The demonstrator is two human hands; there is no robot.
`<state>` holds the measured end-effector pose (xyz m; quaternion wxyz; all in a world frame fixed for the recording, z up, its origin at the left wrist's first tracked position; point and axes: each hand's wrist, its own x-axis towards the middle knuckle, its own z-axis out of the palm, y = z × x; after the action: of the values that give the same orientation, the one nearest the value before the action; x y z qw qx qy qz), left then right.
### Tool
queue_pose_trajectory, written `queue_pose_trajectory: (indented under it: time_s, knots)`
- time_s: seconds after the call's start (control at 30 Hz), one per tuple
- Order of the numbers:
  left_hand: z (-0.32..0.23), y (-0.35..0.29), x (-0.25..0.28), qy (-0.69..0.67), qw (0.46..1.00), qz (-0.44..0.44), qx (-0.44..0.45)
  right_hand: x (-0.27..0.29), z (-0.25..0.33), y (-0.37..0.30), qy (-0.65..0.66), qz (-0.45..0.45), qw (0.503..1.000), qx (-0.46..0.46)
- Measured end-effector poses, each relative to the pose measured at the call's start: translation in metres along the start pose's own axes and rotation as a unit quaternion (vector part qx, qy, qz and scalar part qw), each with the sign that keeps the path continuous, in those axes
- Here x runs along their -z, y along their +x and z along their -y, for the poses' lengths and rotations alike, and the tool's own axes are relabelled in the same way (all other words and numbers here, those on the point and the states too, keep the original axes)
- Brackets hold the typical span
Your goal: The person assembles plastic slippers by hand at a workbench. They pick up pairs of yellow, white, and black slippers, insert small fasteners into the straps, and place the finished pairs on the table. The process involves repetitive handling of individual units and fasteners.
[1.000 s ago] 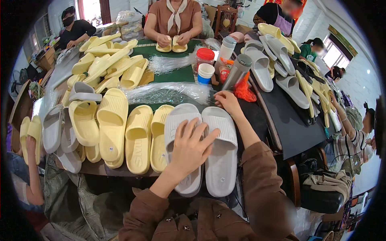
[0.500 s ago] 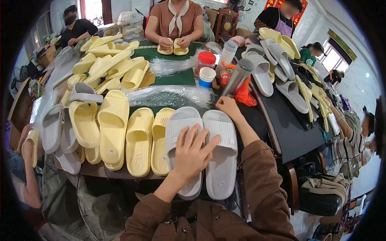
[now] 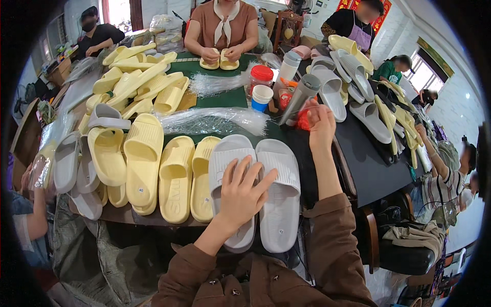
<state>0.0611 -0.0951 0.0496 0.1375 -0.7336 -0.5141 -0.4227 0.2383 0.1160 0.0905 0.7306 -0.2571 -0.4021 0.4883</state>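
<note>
A pair of grey slides lies side by side at the table's front edge, a left slide (image 3: 232, 153) and a right slide (image 3: 280, 204). My left hand (image 3: 239, 192) rests across their inner edges, fingers spread over the ribbed straps. Beyond them to the right, my right hand (image 3: 321, 123) is raised in front of the grey flask, fingertips pinched together. A faint thin clear plastic strand seems to run from the pinch; its ends cannot be made out. A bundle of clear plastic strands (image 3: 220, 120) lies in its wrapper behind the slides.
Yellow slides (image 3: 176, 179) stand left of the grey pair, with a yellow heap (image 3: 133, 77) behind. A white-and-blue cup (image 3: 262, 97), red-lidded jar (image 3: 261, 77) and grey flask (image 3: 302, 97) stand right of centre. A co-worker opposite handles small yellow slides (image 3: 229, 60).
My right hand has risen and moved right, from beside the strand bundle to in front of the flask. My left hand stays on the grey slides. At far left, a co-worker's slide now appears behind clear plastic.
</note>
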Motion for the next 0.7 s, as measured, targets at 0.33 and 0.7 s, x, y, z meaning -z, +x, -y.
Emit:
queue_pose_trajectory:
  time_s: [0.33, 0.7]
  knots:
    - [-0.003, 0.003, -0.002, -0.001, 1.000, -0.008, -0.004, 0.081, 0.091, 0.033, 0.129, -0.094, 0.964, 0.210]
    - [-0.010, 0.011, 0.014, -0.047, 0.999, -0.019, 0.011, -0.052, 0.142, -0.110, 0.102, 0.257, 0.934, 0.226]
